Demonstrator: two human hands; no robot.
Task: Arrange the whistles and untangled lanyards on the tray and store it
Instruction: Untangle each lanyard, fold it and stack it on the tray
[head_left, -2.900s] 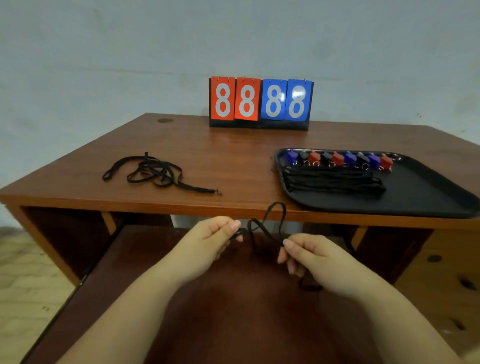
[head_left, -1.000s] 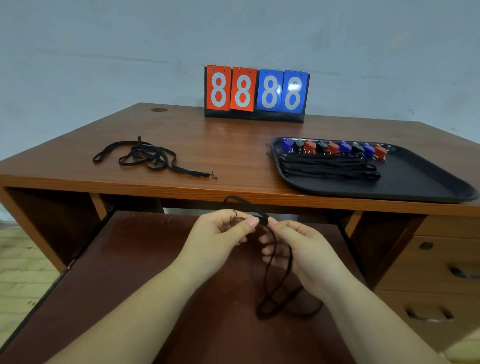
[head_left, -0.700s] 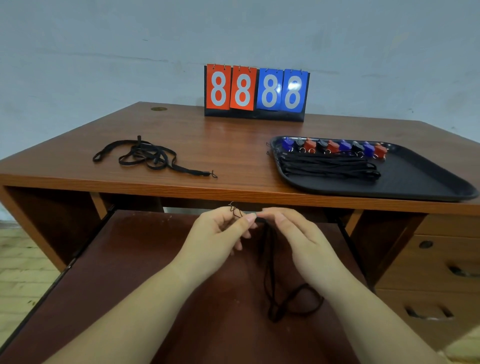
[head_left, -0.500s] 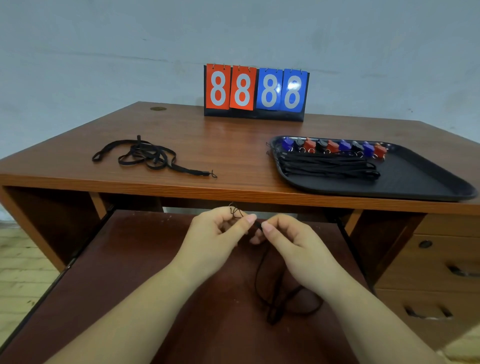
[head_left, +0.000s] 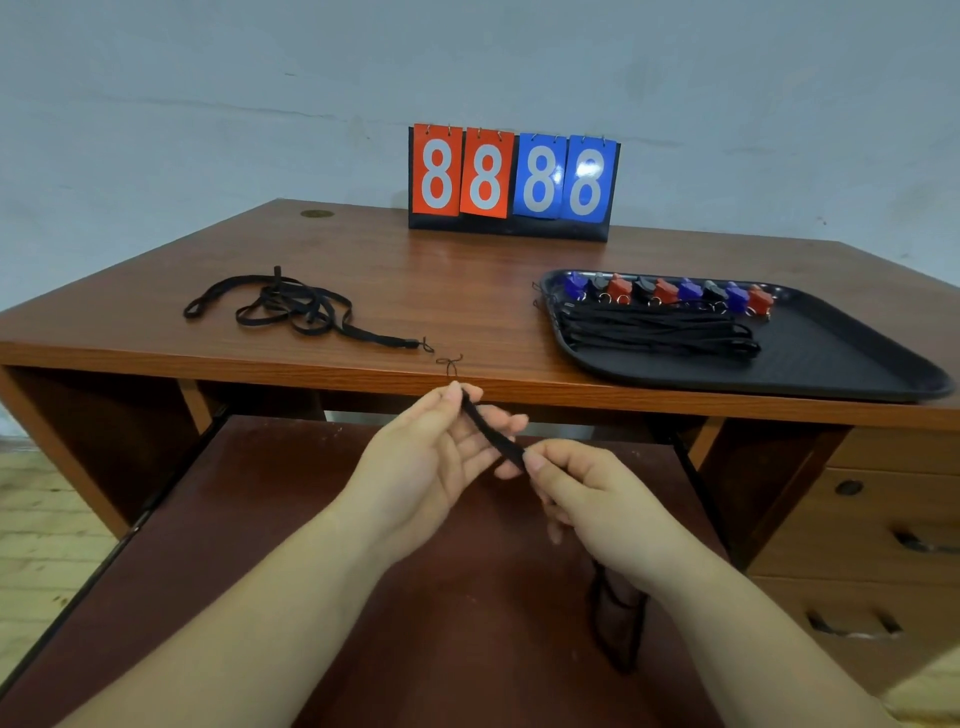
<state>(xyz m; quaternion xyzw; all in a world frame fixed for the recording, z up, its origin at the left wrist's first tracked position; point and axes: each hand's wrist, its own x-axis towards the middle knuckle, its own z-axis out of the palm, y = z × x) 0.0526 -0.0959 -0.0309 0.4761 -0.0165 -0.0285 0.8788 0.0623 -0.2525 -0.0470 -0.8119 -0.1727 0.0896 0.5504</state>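
Note:
Both hands hold one black lanyard (head_left: 491, 435) in front of the desk edge. My left hand (head_left: 428, 457) pinches its upper end, where a thin string loop sticks up. My right hand (head_left: 587, 499) pinches the strap lower down, and the rest hangs below that wrist. A black tray (head_left: 841, 358) sits on the desk at the right. Several blue, black and red whistles (head_left: 670, 292) stand in a row along its far side, with straightened lanyards (head_left: 657, 332) laid in front of them. A tangled pile of black lanyards (head_left: 291, 309) lies on the desk at the left.
A flip scoreboard (head_left: 511, 182) showing 8888 stands at the back of the wooden desk (head_left: 441, 270). A pulled-out shelf (head_left: 311, 519) lies under my arms. Drawers (head_left: 883, 545) with handles are at the lower right.
The hands have drawn apart, stretching a short length of the lanyard taut between them. The left hand rose toward the desk edge and the right hand slid down the strap.

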